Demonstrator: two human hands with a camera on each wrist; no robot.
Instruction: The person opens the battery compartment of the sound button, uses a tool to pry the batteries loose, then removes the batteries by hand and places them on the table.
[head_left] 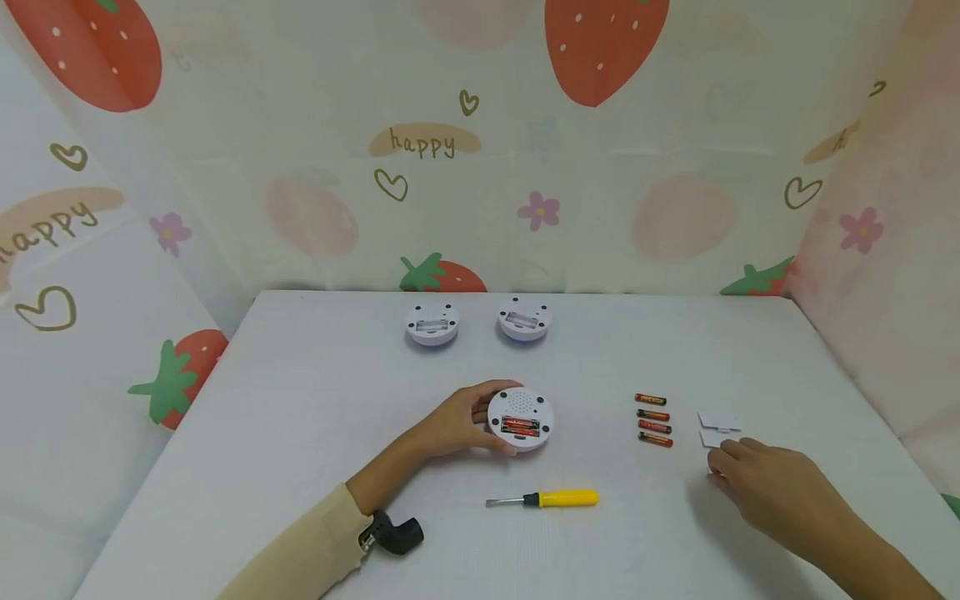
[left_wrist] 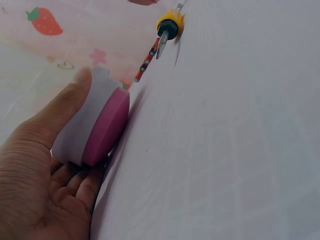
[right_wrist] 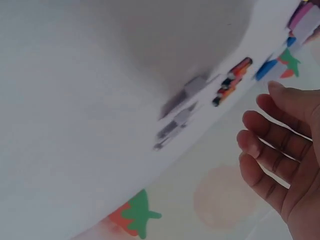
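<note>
My left hand (head_left: pixel 459 423) grips a round white device (head_left: pixel 522 402) lying bottom up, thumb on its near rim and fingers round the far side. Two red batteries (head_left: pixel 521 427) sit side by side in its uncovered compartment. From the left wrist, a pink lower part (left_wrist: pixel 107 130) of the device shows. My right hand (head_left: pixel 768 479) hovers at the small white battery covers (head_left: pixel 718 422), partly hiding them in the head view. Its fingers (right_wrist: pixel 270 131) are loosely bent with nothing between them in the right wrist view.
A screwdriver (head_left: pixel 567 498) with a yellow handle lies in front of the device. Several loose batteries (head_left: pixel 655 427) form a column left of the covers. Two more round devices (head_left: pixel 432 337) (head_left: pixel 524 334) stand bottom up at the back, their compartments uncovered and without batteries.
</note>
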